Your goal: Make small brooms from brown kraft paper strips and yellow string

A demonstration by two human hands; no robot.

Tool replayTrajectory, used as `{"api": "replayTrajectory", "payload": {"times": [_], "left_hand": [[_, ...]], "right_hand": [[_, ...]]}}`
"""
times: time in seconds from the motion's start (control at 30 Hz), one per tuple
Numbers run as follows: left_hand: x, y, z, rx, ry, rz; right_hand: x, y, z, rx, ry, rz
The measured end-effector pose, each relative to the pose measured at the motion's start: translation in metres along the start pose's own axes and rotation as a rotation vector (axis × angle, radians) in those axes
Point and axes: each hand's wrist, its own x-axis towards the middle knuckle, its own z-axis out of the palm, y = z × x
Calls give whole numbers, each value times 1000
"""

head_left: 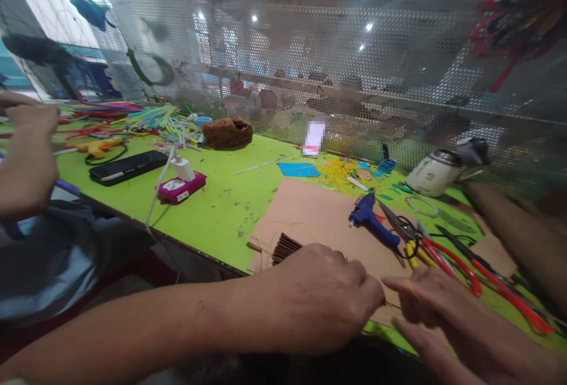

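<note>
My left hand (323,296) is closed at the table's front edge, over the brown sheet (319,208); its fingers pinch something too small to make out. A bundle of dark brown sticks (284,247) lies on the sheet just behind this hand, with thin yellow strands around it. Close by on the right, my right hand (447,320) has its thumb and forefinger apart, and a thin yellow strand crosses the forefinger. A blue glue gun (372,219) rests on the sheet beyond both hands.
Scissors (401,219), red-handled pliers (456,261) and a white pot-like object (434,172) are at the right. A pink power socket (181,188), a black phone (128,166) and a brown woven object (227,133) stand left. Another person's arm (29,155) is at far left.
</note>
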Motion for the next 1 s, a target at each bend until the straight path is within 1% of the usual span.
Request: {"api": "replayTrajectory", "payload": {"times": [0.07,0.13,0.2,0.3,0.37,0.43,0.6,0.63,0.77,0.9,1.0], "left_hand": [[-1,0,1,30,-22,-15],[-3,1,1,36,-32,-44],[-3,3,1,24,-34,-56],[-2,5,-2,12,-40,-31],[-3,3,-6,35,-32,-11],[-6,-3,-11,73,-23,-9],[-28,-22,-21,99,-12,-85],[-33,-24,-22,91,-5,-98],[-48,-28,-24,71,28,-138],[-53,-29,-26,46,60,-154],[-55,-30,-28,-15,38,-148]], "right_hand": [[4,-5,7,-141,51,-85],[7,-8,13,-286,60,-169],[9,-8,17,-372,36,-192],[11,-3,19,-433,81,-230],[10,0,17,-446,113,-270],[7,3,13,-452,119,-281],[-4,16,-3,-612,151,-395],[-6,19,-5,-633,143,-403],[-7,23,-10,-619,79,-362],[-8,26,-16,-545,50,-321],[-10,24,-20,-466,-1,-256]]}}
